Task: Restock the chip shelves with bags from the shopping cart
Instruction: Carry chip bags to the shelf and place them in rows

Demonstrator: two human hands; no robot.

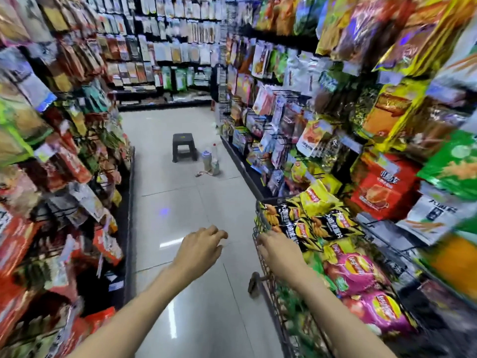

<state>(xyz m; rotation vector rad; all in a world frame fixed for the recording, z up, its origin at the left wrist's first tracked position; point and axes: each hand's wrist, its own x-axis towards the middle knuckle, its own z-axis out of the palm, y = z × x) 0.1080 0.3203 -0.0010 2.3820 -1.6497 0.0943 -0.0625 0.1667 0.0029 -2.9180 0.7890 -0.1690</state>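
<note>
Hands are both out in front of me at the lower middle of the frame, neither holding a bag. My right hand [277, 250] lies on the near rim of the shopping cart [260, 264], fingers curled over the wire; whether it truly grips or only rests I cannot tell. My left hand [200, 250] hangs free over the bare floor, loosely open, touching nothing.

I judge this as the start of a pick: the cart at lower right is heaped with chip bags, black and yellow ones [307, 223] towards its far end, pink ones [361, 270] nearer me. None has left it. The next move calls for reaching over the rim, taking one bag by its crimped top without crushing it, then finding its matching row on the shelves [387, 125] at right, which the cart stands just beside.

Those shelves look crowded and blurred, so an open slot is hard to make out. Further up the aisle, centre frame, a black stool [183, 147] and some bottles [210, 161] sit on the floor, well apart from the cart.
</note>
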